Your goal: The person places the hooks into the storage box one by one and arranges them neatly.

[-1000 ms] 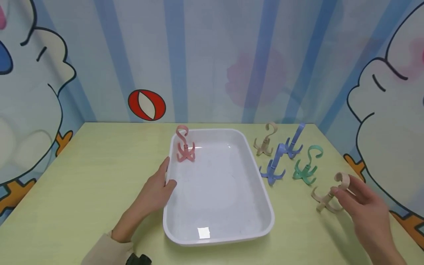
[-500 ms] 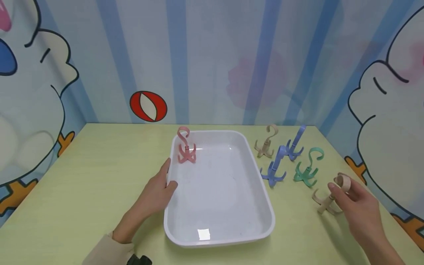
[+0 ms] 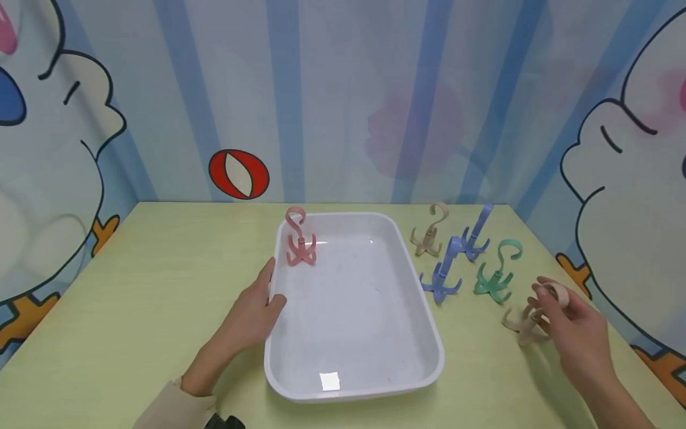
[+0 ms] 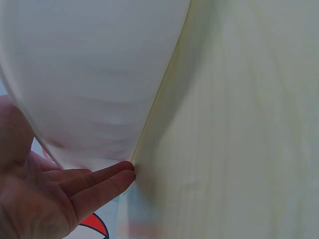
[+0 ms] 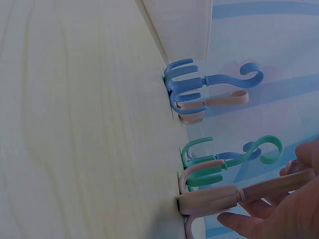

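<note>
My left hand grips the left side of a white rectangular tray, thumb over the rim. The left wrist view shows its fingers along the tray's outer wall, tips close to the tabletop. A pink multi-prong swivel hook stands inside the tray, in its far left corner. To the right of the tray, my right hand holds a beige swivel hook by its curved upper part. That hook's prongs are down at the table surface, slightly blurred in the head view; the fingers partly cover its stem.
Between the tray and my right hand stand a green hook, two blue hooks and another beige hook on the pale yellow table. A printed backdrop rises behind the table's far edge.
My right hand has shifted slightly left and its fingers have changed position on the beige hook, whose prongs have turned a little. The left hand and tray stay put.
</note>
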`<state>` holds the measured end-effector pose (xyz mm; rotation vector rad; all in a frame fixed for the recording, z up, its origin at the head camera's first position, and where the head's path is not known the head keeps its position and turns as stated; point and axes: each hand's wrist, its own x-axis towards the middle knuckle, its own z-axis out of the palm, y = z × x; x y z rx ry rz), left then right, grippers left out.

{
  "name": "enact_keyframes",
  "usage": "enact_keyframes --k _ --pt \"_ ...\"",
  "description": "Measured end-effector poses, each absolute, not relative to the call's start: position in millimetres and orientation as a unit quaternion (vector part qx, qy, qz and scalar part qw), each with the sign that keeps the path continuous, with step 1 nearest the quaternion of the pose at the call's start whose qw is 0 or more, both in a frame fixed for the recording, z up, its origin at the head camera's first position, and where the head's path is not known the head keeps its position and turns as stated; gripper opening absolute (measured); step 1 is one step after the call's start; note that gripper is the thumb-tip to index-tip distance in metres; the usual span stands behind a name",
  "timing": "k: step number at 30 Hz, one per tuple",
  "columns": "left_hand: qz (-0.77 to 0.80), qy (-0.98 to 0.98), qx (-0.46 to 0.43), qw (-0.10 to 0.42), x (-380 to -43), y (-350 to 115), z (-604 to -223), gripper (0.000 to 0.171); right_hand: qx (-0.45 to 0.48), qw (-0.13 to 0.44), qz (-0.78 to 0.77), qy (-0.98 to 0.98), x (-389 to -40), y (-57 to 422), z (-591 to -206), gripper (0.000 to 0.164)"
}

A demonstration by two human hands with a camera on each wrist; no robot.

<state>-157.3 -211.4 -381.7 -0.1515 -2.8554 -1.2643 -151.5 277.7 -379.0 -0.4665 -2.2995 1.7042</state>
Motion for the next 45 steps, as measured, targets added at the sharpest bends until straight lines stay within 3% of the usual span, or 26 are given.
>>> enact_keyframes --k 10,24,45 --pt "-0.405 -0.913 -0.049 0.008 -158 -212 -382 0.075 -0.034 0.125 0.671 -0.730 -154 285 -382 0.031" --pt "-0.407 -0.912 -0.049 0.009 -159 -214 -382 0.075 0.074 0.099 0.682 -0.721 -146 270 -356 0.041" --pt "-0.406 -0.912 -0.049 0.005 -157 -212 -382 0.075 0.097 0.090 0.664 -0.736 -142 240 -330 0.042"
